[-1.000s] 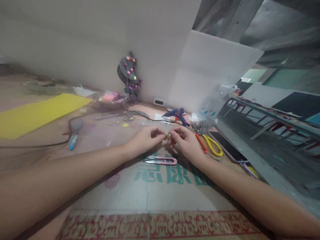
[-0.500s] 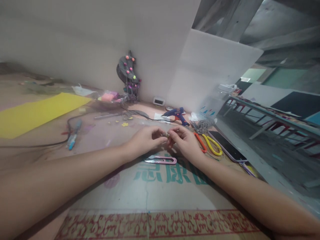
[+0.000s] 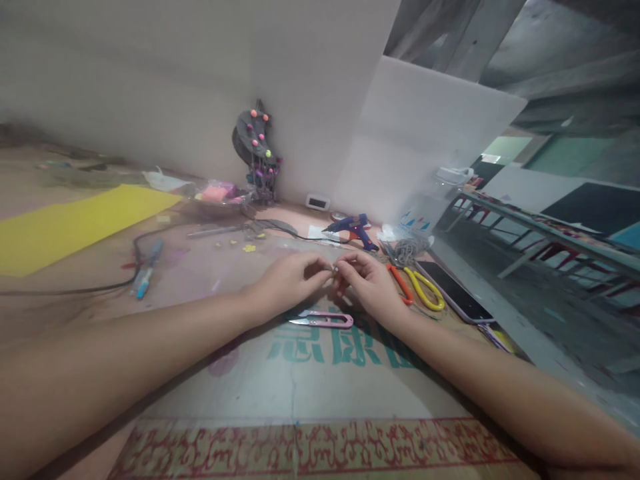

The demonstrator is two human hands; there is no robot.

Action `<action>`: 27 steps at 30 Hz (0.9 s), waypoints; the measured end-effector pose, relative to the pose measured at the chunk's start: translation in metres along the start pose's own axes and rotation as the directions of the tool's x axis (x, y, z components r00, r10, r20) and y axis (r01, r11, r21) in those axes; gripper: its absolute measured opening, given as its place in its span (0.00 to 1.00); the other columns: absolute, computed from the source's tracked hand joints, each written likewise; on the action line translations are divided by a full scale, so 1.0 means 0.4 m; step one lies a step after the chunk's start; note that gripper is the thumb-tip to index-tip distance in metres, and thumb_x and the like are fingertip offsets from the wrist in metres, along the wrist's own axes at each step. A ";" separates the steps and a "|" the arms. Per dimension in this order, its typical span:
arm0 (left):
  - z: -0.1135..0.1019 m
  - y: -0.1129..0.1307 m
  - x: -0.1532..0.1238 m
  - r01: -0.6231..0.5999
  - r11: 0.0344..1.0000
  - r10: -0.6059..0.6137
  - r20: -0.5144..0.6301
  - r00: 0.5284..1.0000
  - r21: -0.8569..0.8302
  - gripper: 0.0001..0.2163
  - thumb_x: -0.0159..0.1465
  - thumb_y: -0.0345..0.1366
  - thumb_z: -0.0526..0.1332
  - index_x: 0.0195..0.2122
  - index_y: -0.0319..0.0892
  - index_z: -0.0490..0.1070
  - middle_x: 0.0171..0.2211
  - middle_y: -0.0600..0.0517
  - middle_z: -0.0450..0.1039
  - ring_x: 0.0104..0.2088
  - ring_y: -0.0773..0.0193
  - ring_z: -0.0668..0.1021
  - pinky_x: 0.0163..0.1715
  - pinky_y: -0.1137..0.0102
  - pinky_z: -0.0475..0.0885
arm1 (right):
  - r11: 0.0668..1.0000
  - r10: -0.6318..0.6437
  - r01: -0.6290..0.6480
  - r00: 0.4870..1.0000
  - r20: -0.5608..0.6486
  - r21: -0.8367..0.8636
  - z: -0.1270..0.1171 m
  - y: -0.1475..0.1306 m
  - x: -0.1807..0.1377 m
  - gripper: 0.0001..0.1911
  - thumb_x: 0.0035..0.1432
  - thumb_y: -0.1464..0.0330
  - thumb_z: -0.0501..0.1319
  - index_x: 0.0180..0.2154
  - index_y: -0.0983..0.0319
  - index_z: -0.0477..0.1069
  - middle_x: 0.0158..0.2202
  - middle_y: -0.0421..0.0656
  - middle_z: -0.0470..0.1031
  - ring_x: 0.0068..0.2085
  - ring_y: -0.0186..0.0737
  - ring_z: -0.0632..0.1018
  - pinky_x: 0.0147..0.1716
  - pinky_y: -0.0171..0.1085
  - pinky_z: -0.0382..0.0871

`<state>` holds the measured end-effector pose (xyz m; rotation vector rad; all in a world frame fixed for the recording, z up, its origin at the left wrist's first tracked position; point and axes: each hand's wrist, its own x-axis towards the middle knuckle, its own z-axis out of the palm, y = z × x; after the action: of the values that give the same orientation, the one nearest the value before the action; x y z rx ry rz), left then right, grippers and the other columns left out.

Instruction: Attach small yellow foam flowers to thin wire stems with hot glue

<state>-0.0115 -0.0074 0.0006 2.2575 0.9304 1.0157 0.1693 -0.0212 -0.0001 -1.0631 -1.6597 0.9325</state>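
Note:
Over the middle of the table, my left hand [image 3: 295, 280] and my right hand [image 3: 367, 280] meet at their fingertips, thumb and fingers pinched on each side. Between them is a tiny pale thing [image 3: 335, 268], too small and too covered to name. Just below the hands lies a pair of pink thread snips [image 3: 327, 320], blades to the left. To the right of my right hand rest an orange-handled tool [image 3: 400, 285] and a yellow-handled one [image 3: 425, 290], their front ends partly hidden.
A blue glue gun [image 3: 353, 230] stands beyond the hands, its cord running left. Farther back is a grey crescent-shaped piece with coloured balls [image 3: 255, 140]. A phone [image 3: 455, 292] lies near the right edge, a yellow sheet [image 3: 85, 227] at left, a blue pen [image 3: 149, 270] nearer.
The fingertips have shifted very slightly around the tiny thing, which shows a little less. Everything else stays where it was.

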 end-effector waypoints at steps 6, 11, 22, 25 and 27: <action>0.000 0.000 -0.002 0.007 1.000 -0.007 0.000 1.000 -0.004 0.10 0.64 0.36 0.54 0.33 0.41 0.73 0.29 0.54 0.76 0.30 0.65 0.75 0.30 0.72 0.65 | 1.000 -0.006 0.006 1.000 0.009 -0.003 -0.001 -0.001 0.000 0.13 0.59 0.57 0.60 0.33 0.60 0.65 0.20 0.36 0.72 0.20 0.34 0.74 0.22 0.34 0.69; -0.002 0.002 0.001 0.049 0.999 -0.050 -0.027 0.998 -0.010 0.11 0.64 0.37 0.54 0.32 0.41 0.74 0.29 0.54 0.76 0.31 0.65 0.75 0.30 0.71 0.65 | 1.000 0.015 -0.016 1.000 0.019 0.017 0.000 -0.003 0.002 0.13 0.58 0.58 0.60 0.35 0.61 0.65 0.20 0.35 0.72 0.20 0.32 0.73 0.21 0.32 0.67; -0.009 0.000 0.006 0.108 0.989 -0.116 -0.076 0.990 -0.099 0.11 0.63 0.38 0.56 0.36 0.41 0.77 0.34 0.51 0.79 0.35 0.62 0.78 0.35 0.70 0.68 | 0.986 0.097 -0.119 0.979 0.179 0.115 -0.003 -0.005 -0.002 0.20 0.57 0.58 0.62 0.47 0.61 0.62 0.19 0.32 0.71 0.18 0.30 0.71 0.19 0.30 0.64; -0.010 0.002 0.006 0.106 0.987 -0.117 -0.085 0.990 -0.118 0.10 0.63 0.38 0.57 0.36 0.41 0.76 0.34 0.51 0.79 0.34 0.62 0.78 0.36 0.70 0.69 | 0.982 0.110 -0.135 0.977 0.185 0.128 -0.002 -0.005 0.000 0.21 0.56 0.56 0.62 0.45 0.61 0.62 0.19 0.34 0.72 0.18 0.31 0.72 0.19 0.30 0.64; -0.010 0.002 0.006 0.103 0.986 -0.114 -0.084 0.990 -0.129 0.09 0.63 0.37 0.57 0.36 0.40 0.76 0.34 0.51 0.79 0.34 0.63 0.78 0.36 0.70 0.69 | 0.979 0.120 -0.146 0.977 0.179 0.143 -0.001 -0.002 0.002 0.21 0.55 0.55 0.62 0.43 0.61 0.62 0.19 0.34 0.72 0.18 0.31 0.72 0.18 0.30 0.63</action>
<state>-0.0132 -0.0057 0.0045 2.0505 0.9886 1.1043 0.1693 -0.0208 0.0008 -1.0217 -1.6365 1.2500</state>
